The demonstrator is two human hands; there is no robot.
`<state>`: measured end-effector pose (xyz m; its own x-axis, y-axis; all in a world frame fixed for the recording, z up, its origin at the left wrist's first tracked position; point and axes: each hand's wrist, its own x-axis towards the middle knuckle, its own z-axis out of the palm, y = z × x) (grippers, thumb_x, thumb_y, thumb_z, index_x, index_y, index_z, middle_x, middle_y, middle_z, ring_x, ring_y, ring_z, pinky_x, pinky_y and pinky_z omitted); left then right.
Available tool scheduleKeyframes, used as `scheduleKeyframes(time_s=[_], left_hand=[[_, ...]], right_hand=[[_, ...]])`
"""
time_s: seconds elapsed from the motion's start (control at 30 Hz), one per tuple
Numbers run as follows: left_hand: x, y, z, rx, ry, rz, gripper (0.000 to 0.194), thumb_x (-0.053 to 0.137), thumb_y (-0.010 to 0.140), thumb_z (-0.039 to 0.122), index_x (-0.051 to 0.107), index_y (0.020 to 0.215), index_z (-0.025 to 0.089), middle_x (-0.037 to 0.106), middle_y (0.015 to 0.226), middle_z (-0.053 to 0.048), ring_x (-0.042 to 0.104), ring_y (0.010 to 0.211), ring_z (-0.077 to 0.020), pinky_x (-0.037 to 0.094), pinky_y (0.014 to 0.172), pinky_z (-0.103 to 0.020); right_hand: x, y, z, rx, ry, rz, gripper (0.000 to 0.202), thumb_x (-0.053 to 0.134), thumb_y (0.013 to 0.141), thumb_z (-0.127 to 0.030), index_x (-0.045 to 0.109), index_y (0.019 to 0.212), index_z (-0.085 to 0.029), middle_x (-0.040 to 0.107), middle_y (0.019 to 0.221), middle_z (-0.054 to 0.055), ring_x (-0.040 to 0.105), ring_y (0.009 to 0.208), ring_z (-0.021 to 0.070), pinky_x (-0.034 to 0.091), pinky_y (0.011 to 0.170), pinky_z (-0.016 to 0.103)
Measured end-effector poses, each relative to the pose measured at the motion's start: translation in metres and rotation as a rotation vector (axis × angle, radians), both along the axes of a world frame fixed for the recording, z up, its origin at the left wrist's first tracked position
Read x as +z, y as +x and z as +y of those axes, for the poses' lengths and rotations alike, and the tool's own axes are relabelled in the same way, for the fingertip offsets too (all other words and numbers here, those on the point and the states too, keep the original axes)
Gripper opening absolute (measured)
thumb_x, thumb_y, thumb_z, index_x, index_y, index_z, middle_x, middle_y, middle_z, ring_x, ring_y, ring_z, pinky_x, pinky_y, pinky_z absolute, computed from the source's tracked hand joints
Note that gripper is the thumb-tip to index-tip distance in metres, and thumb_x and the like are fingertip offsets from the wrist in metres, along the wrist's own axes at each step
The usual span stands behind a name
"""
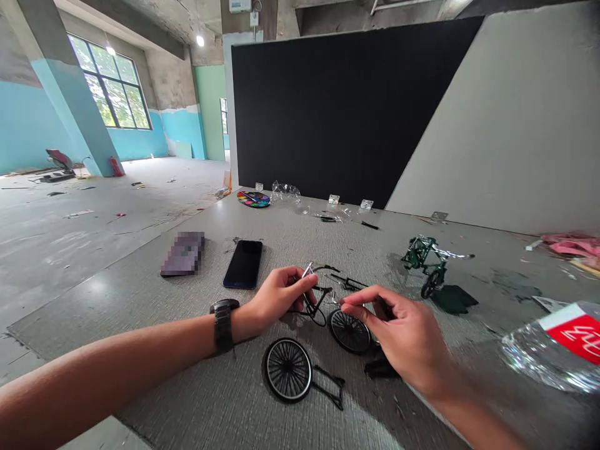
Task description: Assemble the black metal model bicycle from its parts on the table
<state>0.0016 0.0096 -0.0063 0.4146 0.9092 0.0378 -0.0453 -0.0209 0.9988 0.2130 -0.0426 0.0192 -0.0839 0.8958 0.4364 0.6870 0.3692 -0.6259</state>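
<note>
My left hand [285,290], with a dark watch on the wrist, pinches a small black bicycle frame [315,307] that has a silver part at its top. Just to the right, my right hand [394,325] has its thumb and index fingertip pressed together; anything between them is too small to make out. Below the right fingertips lies a black spoked wheel [349,331]. Nearer to me rests another wheel [287,370] with a black fork-like part [330,386] beside it. A thin black part [349,282] lies behind the hands.
A phone [242,264] and a blurred purple object [184,254] lie at the left. Toward the right stand a green model bicycle [426,259] and a clear bottle [553,350] with a red label. A paint palette [254,199] and clear plastic [285,191] sit near the black board.
</note>
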Motion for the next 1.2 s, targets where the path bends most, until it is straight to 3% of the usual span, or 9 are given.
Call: scheduleKeyframes(time_s=[0.07,0.17,0.27,0.37,0.5,0.67,0.83,0.97,1.2], left_hand=[[0.0,-0.001,-0.001,0.026,-0.014,0.029,0.042,0.062,0.086,0.057,0.058,0.083,0.015,0.067,0.08,-0.004,0.049,0.053,-0.0056,0.03,0.044,-0.018],[0.0,-0.002,-0.004,0.053,-0.009,0.037,0.043,0.062,0.086,0.058,0.059,0.081,0.015,0.065,0.077,-0.003,0.048,0.052,-0.0051,0.029,0.044,-0.018],[-0.002,-0.002,-0.006,0.06,-0.014,0.06,0.042,0.063,0.086,0.058,0.06,0.083,0.016,0.064,0.077,-0.003,0.049,0.054,-0.0058,0.03,0.044,-0.018],[-0.002,-0.002,-0.008,0.059,-0.08,0.059,0.042,0.064,0.084,0.058,0.06,0.08,0.016,0.061,0.075,-0.002,0.047,0.052,-0.0058,0.031,0.042,-0.017],[-0.002,-0.001,-0.01,0.08,-0.08,0.03,0.041,0.069,0.081,0.057,0.061,0.082,0.016,0.063,0.077,-0.002,0.05,0.056,-0.0061,0.036,0.044,-0.015],[-0.003,-0.002,-0.01,0.069,-0.077,0.038,0.043,0.07,0.079,0.057,0.062,0.08,0.015,0.064,0.074,-0.002,0.05,0.055,-0.0064,0.039,0.044,-0.015],[-0.004,-0.003,-0.008,0.074,-0.068,0.036,0.042,0.07,0.08,0.057,0.062,0.08,0.015,0.063,0.074,-0.002,0.049,0.055,-0.0066,0.039,0.044,-0.016],[-0.002,-0.001,-0.009,0.073,-0.06,0.044,0.041,0.068,0.082,0.056,0.062,0.081,0.016,0.064,0.077,-0.002,0.049,0.056,-0.0058,0.038,0.046,-0.016],[0.001,0.0,-0.009,0.043,0.007,0.103,0.039,0.062,0.087,0.054,0.059,0.079,0.016,0.065,0.076,-0.002,0.048,0.057,-0.0071,0.034,0.046,-0.019]], right_hand=[[0.0,0.005,0.004,0.02,0.018,-0.076,0.024,0.068,0.086,-0.048,0.073,0.08,-0.025,0.073,0.073,0.0,0.057,0.054,0.0129,0.044,0.054,0.026],[-0.005,0.012,0.011,0.113,0.062,-0.22,0.012,0.071,0.086,-0.035,0.072,0.082,-0.024,0.076,0.088,0.0,0.068,0.079,0.0167,0.049,0.075,0.029],[-0.013,0.02,0.017,0.145,0.022,-0.314,0.01,0.066,0.09,-0.03,0.074,0.086,-0.024,0.075,0.092,0.0,0.069,0.087,0.017,0.049,0.08,0.03],[-0.011,0.029,0.018,0.127,-0.018,-0.37,0.015,0.064,0.092,-0.033,0.076,0.09,-0.025,0.075,0.097,0.0,0.068,0.09,0.0167,0.048,0.081,0.029],[0.013,0.05,0.018,0.12,-0.059,-0.487,0.02,0.058,0.095,-0.034,0.076,0.099,-0.026,0.074,0.102,0.001,0.066,0.09,0.0168,0.047,0.081,0.031],[0.037,0.072,0.014,0.201,-0.367,-0.573,0.012,0.063,0.089,-0.028,0.075,0.087,-0.028,0.075,0.086,-0.002,0.064,0.077,0.0157,0.045,0.073,0.032],[0.036,0.065,0.01,0.229,-0.462,-0.595,0.011,0.064,0.086,-0.025,0.075,0.088,-0.028,0.074,0.084,-0.001,0.062,0.073,0.0153,0.043,0.069,0.032],[0.036,0.053,0.007,0.192,-0.496,-0.608,0.01,0.066,0.085,-0.031,0.075,0.088,-0.027,0.072,0.08,0.001,0.058,0.065,0.0146,0.039,0.061,0.031],[0.032,0.044,0.007,0.277,-0.542,-0.617,0.01,0.071,0.082,-0.034,0.071,0.078,-0.025,0.071,0.074,0.001,0.06,0.067,0.016,0.038,0.06,0.031]])
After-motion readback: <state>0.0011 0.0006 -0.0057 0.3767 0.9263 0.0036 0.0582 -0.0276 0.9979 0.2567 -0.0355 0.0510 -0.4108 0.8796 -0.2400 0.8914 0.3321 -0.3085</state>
